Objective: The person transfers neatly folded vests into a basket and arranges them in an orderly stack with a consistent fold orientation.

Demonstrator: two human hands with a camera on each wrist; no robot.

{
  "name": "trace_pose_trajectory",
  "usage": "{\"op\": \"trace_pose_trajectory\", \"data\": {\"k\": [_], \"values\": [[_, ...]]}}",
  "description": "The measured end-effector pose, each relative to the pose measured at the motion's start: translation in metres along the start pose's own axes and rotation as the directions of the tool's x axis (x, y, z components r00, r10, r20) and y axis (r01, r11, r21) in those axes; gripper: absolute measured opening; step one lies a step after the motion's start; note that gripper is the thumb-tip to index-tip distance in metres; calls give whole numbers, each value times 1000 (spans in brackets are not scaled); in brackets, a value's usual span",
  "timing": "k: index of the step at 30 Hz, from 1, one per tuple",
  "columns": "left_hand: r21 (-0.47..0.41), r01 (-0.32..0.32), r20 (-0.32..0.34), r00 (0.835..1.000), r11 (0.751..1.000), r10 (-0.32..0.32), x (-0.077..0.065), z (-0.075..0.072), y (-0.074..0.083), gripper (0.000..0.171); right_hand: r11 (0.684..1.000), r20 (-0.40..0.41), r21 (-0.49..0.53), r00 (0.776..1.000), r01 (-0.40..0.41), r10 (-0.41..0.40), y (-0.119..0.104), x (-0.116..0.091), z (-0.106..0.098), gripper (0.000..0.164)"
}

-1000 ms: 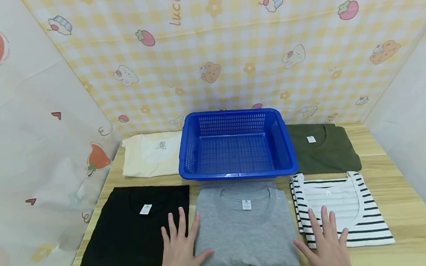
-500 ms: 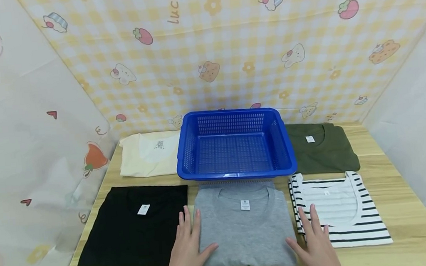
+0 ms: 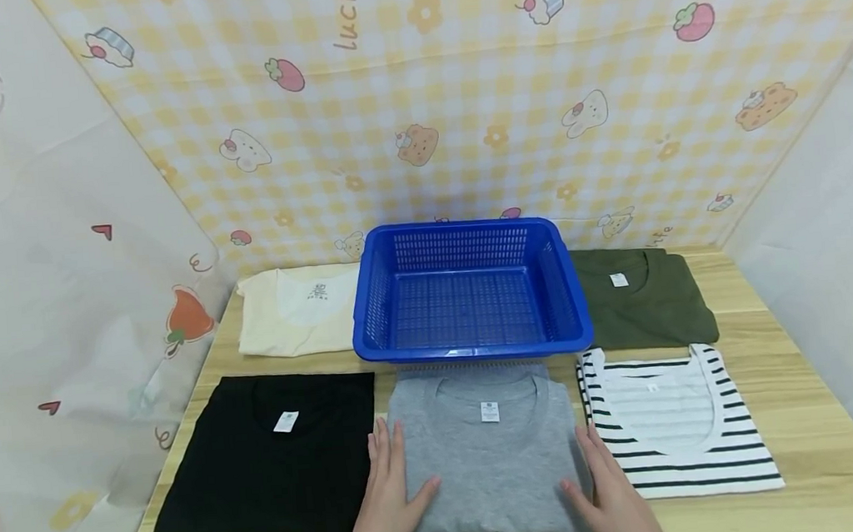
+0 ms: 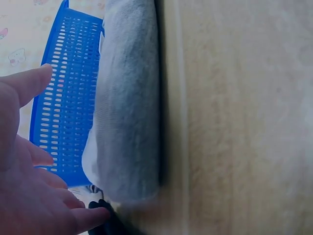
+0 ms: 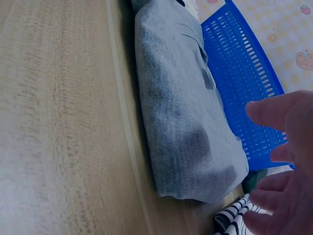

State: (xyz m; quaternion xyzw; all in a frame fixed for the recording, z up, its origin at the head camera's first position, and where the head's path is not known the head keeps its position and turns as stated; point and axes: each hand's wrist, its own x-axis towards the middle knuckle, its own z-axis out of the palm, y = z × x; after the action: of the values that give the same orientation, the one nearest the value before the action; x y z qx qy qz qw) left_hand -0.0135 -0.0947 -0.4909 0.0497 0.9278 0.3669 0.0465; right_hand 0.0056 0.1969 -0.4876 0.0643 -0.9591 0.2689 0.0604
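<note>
Grey folded fabric T-shirt [image 3: 491, 470] lies on the pale wood-grain tabletop [image 3: 815, 427] between my left hand [image 3: 389, 507] and right hand [image 3: 612, 498], similarly near both, its front fold [image 3: 492, 530] running from one towards the other; my fingers [image 3: 396, 456] are loosely extended, holding nothing.
</note>
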Motion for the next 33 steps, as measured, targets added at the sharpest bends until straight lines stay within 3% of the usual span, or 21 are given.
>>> {"op": "trace_pose_trajectory", "data": {"k": [5, 9, 14, 21, 27, 33], "values": [[-63, 20, 11, 1000, 998, -19, 1, 4, -3, 83, 1000, 22, 24, 1000, -6, 6, -1, 0, 3, 64], [-68, -1, -7, 1000, 998, 1, 0, 7, -4, 83, 999, -17, 25, 999, 40, -39, 1, -1, 8, 62], [-75, 55, 24, 998, 996, -53, 1, 9, -3, 82, 996, -54, 18, 995, 88, -87, 5, -1, 13, 61], [-104, 106, 49, 994, 989, -102, 2, 14, -6, 82, 999, -2, 37, 1000, 16, -16, 3, -2, 15, 60], [-132, 73, -1, 997, 989, -73, 2, 17, -4, 80, 997, 71, 39, 995, -70, 67, -1, 0, 16, 60], [-146, 93, -41, 994, 985, -100, 2, 18, -1, 79, 997, 53, 30, 996, -67, 65, -3, 0, 16, 59]]}}
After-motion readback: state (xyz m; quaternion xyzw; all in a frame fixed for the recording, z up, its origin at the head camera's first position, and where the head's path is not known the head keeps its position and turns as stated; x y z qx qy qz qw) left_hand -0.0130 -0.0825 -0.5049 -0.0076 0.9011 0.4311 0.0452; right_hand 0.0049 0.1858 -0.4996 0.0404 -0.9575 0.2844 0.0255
